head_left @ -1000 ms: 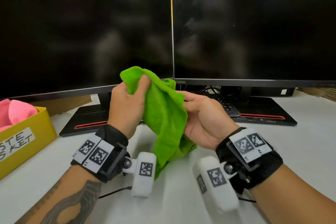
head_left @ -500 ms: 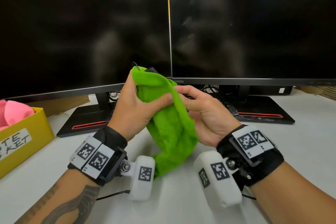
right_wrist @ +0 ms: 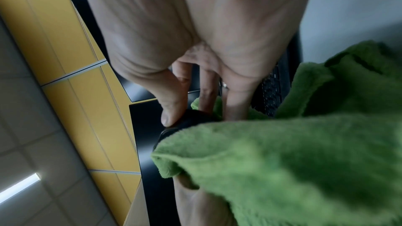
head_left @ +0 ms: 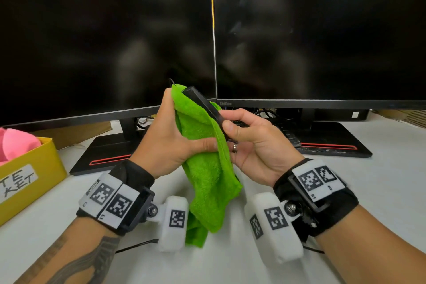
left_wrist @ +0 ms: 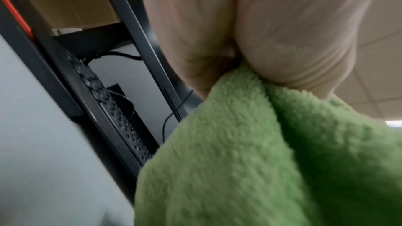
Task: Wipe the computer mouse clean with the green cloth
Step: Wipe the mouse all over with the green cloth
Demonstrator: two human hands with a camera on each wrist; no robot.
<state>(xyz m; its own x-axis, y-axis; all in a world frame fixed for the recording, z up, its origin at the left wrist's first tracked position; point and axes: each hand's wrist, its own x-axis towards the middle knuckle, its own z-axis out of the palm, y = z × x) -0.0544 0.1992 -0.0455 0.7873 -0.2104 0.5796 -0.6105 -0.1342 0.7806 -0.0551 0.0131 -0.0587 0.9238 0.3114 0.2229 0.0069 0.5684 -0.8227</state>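
Note:
Above the desk, my left hand (head_left: 177, 138) grips the green cloth (head_left: 207, 168), thumb pressed into its fold, and the cloth's lower end hangs down between my wrists. A black computer mouse (head_left: 202, 104) sticks up at a tilt out of the top of the cloth, its upper edge bare. My right hand (head_left: 244, 136) pinches the mouse's lower end with thumb and fingers. In the right wrist view the thumb (right_wrist: 172, 106) sits on the mouse (right_wrist: 187, 123) beside the cloth (right_wrist: 282, 161). In the left wrist view the cloth (left_wrist: 261, 152) bunches under my palm.
Two dark monitors (head_left: 318, 30) stand close behind my hands on black stands with red stripes (head_left: 108, 159). A keyboard (head_left: 285, 134) lies under the right monitor. At the left edge sits a yellow labelled bin (head_left: 30, 175) holding pink cloths. White desk (head_left: 380, 191) lies around.
The mouse was fully covered a second ago; its black top edge now shows above the cloth. My left thumb slid down the cloth, and my right hand shifted its hold on the mouse.

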